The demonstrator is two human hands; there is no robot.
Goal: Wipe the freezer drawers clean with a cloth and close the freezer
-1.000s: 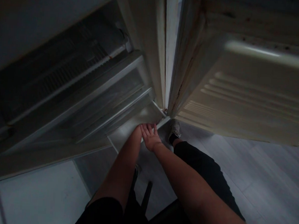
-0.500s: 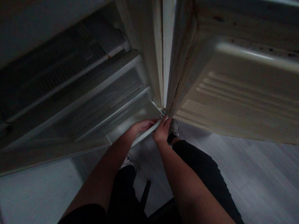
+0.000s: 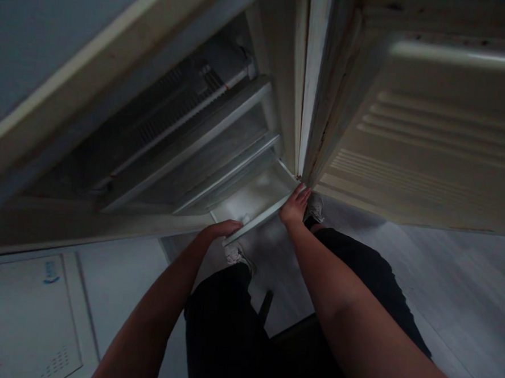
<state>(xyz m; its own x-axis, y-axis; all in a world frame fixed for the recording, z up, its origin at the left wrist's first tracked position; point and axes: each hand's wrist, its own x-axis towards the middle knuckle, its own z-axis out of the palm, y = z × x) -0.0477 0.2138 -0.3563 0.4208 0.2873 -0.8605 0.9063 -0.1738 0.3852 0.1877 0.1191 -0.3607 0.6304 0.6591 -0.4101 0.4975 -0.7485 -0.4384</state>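
Observation:
I look down into an open fridge in dim light. A clear plastic drawer (image 3: 256, 198) sits at the fridge's bottom, pulled out toward me. My left hand (image 3: 220, 230) is closed over the left end of the drawer's front rim. My right hand (image 3: 295, 206) grips the right end of that rim, close to the door hinge. Above the drawer lie a glass shelf (image 3: 204, 146) and a wire rack (image 3: 176, 104).
The fridge door (image 3: 431, 131) stands open on the right, its ribbed inner liner facing me. My legs in black trousers and pale shoes (image 3: 315, 207) stand on a grey plank floor (image 3: 464, 282). A white appliance front (image 3: 22, 312) with red print is at lower left.
My hands moved apart from the middle of the drawer front to its two ends and closed on the rim. The view shifted, so the fridge interior now sits further right.

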